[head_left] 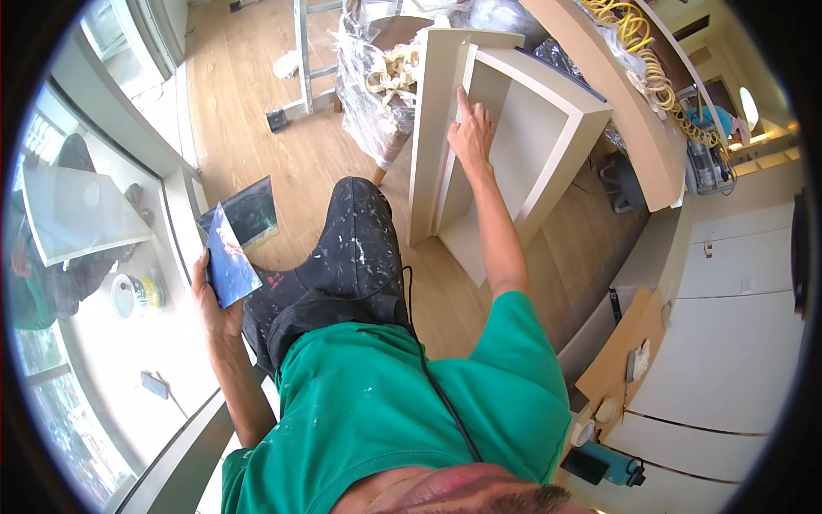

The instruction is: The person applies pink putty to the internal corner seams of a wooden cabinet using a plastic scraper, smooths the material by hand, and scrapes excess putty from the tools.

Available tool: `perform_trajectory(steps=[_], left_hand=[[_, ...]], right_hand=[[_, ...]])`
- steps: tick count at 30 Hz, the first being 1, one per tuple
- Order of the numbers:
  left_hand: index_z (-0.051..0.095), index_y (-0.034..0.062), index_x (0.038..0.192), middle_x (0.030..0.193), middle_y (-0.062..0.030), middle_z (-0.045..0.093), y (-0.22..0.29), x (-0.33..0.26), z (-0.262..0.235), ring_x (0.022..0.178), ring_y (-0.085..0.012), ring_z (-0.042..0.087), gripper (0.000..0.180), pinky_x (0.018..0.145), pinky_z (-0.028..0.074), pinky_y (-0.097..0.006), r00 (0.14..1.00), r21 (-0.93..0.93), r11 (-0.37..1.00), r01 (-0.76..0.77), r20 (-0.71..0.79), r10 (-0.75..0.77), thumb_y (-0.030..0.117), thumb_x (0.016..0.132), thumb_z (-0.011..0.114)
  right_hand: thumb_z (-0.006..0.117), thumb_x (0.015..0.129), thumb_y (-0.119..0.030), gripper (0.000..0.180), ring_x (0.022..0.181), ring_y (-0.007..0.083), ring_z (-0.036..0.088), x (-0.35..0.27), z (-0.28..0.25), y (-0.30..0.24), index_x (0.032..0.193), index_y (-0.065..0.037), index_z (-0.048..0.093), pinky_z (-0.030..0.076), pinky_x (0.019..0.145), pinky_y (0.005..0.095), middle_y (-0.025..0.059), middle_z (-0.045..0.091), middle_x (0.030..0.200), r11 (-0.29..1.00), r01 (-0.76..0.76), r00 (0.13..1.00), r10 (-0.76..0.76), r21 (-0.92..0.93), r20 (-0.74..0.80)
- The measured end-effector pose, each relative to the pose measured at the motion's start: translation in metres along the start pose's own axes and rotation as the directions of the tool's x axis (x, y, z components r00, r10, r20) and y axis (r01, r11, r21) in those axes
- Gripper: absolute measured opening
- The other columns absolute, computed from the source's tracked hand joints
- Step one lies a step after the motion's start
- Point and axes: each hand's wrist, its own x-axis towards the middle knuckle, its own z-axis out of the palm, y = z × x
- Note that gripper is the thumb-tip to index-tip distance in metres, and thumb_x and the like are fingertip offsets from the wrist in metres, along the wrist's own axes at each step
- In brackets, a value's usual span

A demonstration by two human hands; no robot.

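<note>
My left hand [208,295] is closed on the edge of a thin flat blue board [229,261] with pale and pinkish smears, held beside my left thigh. Ahead, a beige drawer [556,128] stands tilted, its long front panel [425,154] on the left side. My right hand [472,133] reaches to the inner edge of that panel. Its index finger is stretched out along the edge, and the other fingers are partly bent. No tool shows in it. Whether the fingertip presses on the surface is hard to tell.
Behind the drawer, a stool [398,34] wrapped in clear plastic bears crumpled masking tape. A metal ladder [301,68] stands beyond. To the right are a long brown board [616,103] and a coiled yellow hose [659,86]. A dark sheet [248,210] lies on the floor.
</note>
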Motion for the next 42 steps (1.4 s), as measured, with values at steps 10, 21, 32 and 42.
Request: perform_trajectory(steps=[10, 21, 32, 42], left_hand=[[0.064, -0.0001, 0.112, 0.106, -0.0132, 0.072, -0.005, 0.006, -0.004, 0.093, -0.0211, 0.073, 0.021, 0.082, 0.061, -0.032, 0.999, 0.010, 1.000, 0.016, -0.033, -0.015, 0.016, 0.100, 0.058], [0.063, -0.0002, 0.113, 0.107, -0.0138, 0.072, -0.002, 0.008, -0.013, 0.093, -0.0230, 0.073, 0.024, 0.081, 0.063, -0.034, 0.996, 0.045, 0.999, 0.014, -0.083, -0.010, 0.019, 0.100, 0.058], [0.063, -0.0028, 0.109, 0.103, -0.0148, 0.073, 0.001, -0.002, 0.006, 0.090, -0.0216, 0.074, 0.020, 0.078, 0.063, -0.030, 1.000, -0.022, 1.000, 0.016, -0.010, -0.016, 0.014, 0.100, 0.057], [0.064, 0.0002, 0.109, 0.104, -0.0132, 0.072, 0.008, -0.004, -0.003, 0.090, -0.0227, 0.073, 0.022, 0.081, 0.062, -0.034, 0.999, 0.016, 1.000, -0.017, -0.028, 0.017, 0.019, 0.099, 0.061]], right_hand=[[0.068, 0.077, -0.007, 0.089, 0.100, 0.0333, 0.061, -0.022, 0.011, -0.001, 0.157, -0.024, 0.033, 0.049, 0.086, 0.0483, 0.0150, 0.062, 0.102, 1.000, -0.015, 1.000, 0.014, 0.008, 0.012], [0.069, 0.076, -0.007, 0.091, 0.109, 0.0360, 0.060, -0.063, 0.042, 0.012, 0.157, -0.023, 0.031, 0.049, 0.092, 0.0500, 0.0183, 0.064, 0.112, 0.994, -0.071, 0.996, 0.065, 0.086, 0.068], [0.063, 0.074, -0.005, 0.086, 0.108, 0.0380, 0.059, -0.098, 0.055, 0.028, 0.155, -0.018, 0.037, 0.048, 0.096, 0.0492, 0.0212, 0.061, 0.110, 0.973, -0.158, 0.966, 0.116, 0.168, 0.232], [0.063, 0.073, -0.008, 0.084, 0.101, 0.0410, 0.060, -0.004, 0.010, 0.004, 0.153, -0.017, 0.039, 0.049, 0.095, 0.0484, 0.0223, 0.062, 0.103, 0.929, 0.020, 0.998, 0.005, 0.369, -0.066]])
